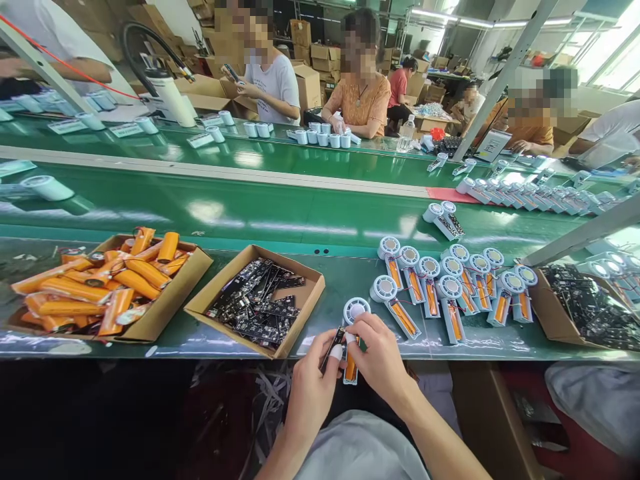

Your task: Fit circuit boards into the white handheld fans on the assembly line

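"What is your left grip doing?"

"I have the left hand [317, 363] closed narrowly on a slim black circuit board [333, 350], thumb on one side and fingers on the other. The thumb wears a white finger cover [337, 351]. I see the board tilted, over the near edge of the green work surface [345, 267]."

"And the right?"

"I hold the right hand [377, 353] just beside it, fingers drawn close together at the board's far end. Whether they pinch the board itself or something small there, I cannot tell; the fingers hide it."

"What lies below them?"

"A pale-blue plastic housing with a round, grilled head [357, 310]. Its handle points towards me, and an orange cylindrical cell [351, 367] shows inside it. My fingers cover part of it."

"And round about?"

"To the left I see a brown cardboard tray of black boards [305, 323], then, further left, a cardboard box heaped with orange-wrapped cells [180, 297]. To the right stands a cluster of similar pale-blue housings [450, 287], with another cardboard box of boards [550, 307] beyond. On the far side, past the green belt [300, 207], a person in an orange top [363, 100] sits behind small pale-blue parts [323, 139]."
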### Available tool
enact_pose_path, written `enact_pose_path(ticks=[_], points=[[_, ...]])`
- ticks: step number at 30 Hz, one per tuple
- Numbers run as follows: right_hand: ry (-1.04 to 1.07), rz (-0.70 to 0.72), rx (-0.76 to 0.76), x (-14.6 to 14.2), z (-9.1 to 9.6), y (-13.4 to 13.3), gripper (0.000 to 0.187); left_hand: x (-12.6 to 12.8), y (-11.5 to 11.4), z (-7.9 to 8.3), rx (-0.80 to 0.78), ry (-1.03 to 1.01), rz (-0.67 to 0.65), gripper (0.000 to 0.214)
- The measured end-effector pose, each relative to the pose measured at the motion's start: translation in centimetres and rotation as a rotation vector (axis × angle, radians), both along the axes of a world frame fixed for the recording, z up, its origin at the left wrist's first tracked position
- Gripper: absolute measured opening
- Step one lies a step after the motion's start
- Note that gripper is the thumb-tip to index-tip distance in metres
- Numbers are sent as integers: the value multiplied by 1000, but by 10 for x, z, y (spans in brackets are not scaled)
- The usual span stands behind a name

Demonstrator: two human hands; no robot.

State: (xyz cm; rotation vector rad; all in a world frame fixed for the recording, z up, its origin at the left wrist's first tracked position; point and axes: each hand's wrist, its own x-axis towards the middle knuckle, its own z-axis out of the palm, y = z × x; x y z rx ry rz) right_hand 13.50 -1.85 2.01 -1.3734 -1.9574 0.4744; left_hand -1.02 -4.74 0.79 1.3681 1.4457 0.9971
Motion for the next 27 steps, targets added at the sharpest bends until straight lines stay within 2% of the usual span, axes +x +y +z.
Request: enact_pose_path(ticks=[3,6,10,14,17,20,24,27], points=[[-108,25,20,-1,2,-2,23,-1,-2,-4,145,119,18,30],[-42,36,-8,1,3,0,22,-5,0,-4,228,166,10,31],[193,102,-177,11,8,8,22,-17,12,3,101,50,-129,32],[221,185,-266,14,16,13,24,-27,24,10,29,-42,-227,32],[213,164,-272,12,18,12,24,-30,28,9,3,-84,-269,29],[174,179,-253,18,20,7,26,-33,28,7,-39,-82,-270,29],[-23,276,-180,34,22,-6,51,-36,23,4,-45,48,-228,44],[-165,327,-113,39,15,-12,44,-34,19,1,-12,166,-269,48]])
